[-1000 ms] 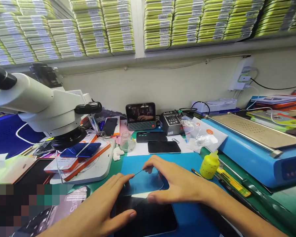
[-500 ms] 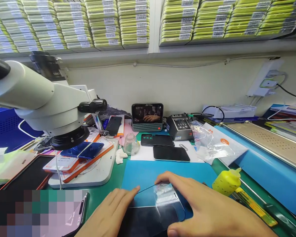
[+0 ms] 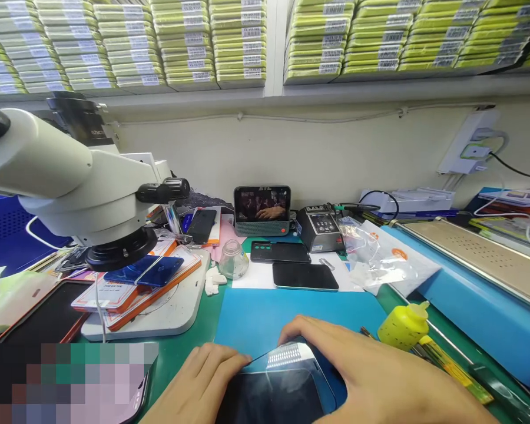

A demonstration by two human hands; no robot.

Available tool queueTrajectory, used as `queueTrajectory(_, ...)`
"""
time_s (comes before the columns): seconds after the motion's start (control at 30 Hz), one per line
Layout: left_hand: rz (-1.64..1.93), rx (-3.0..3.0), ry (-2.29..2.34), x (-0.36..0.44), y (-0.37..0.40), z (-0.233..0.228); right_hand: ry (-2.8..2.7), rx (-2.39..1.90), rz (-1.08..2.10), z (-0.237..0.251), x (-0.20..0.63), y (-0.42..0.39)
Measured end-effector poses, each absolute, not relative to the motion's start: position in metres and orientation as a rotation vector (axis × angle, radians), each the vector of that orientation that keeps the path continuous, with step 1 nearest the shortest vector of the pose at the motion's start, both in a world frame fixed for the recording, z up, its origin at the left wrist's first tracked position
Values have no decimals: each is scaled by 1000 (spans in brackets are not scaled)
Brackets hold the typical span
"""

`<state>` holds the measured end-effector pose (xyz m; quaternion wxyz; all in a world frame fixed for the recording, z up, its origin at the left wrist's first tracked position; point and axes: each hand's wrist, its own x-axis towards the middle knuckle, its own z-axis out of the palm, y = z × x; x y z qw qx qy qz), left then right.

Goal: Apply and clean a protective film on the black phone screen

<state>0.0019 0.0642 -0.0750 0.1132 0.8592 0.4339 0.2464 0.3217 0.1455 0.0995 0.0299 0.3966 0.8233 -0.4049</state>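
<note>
Both hands lie low at the near edge of view, palms down, fingers pointing toward the far side. The left hand [image 3: 198, 380] comes in from the near left, fingers together and nearly flat, its fingertips angled toward the right. The right hand [image 3: 371, 377] reaches in from the near right, fingers curved and spread, its fingertips close to those of the left.

Glossy clear glass sheet [image 3: 287, 357] over glossy black phone [image 3: 269, 397], matt blue mat [image 3: 256, 318].
</note>
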Motion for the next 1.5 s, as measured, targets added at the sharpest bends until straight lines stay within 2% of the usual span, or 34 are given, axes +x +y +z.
queueTrajectory(0.2,643,2515,1254,0,63,-62,2533,1269,-1227,97,324,144)
queueTrajectory(0.4,653,2384,1323,14,61,-49,2662,1199,-1404,95,328,151)
queueTrajectory(0.5,716,2220,1381,29,67,-24,2744,1273,-1294,98,329,150)
queueTrajectory(0.63,600,2091,1428,41,76,9,2766,1368,-1117,97,329,151)
queueTrajectory(0.87,537,2062,1378,21,72,32,2809,1370,-1086,84,326,157)
queueTrajectory(1.5,514,2173,1438,14,62,23,2596,1356,-1199,87,324,159)
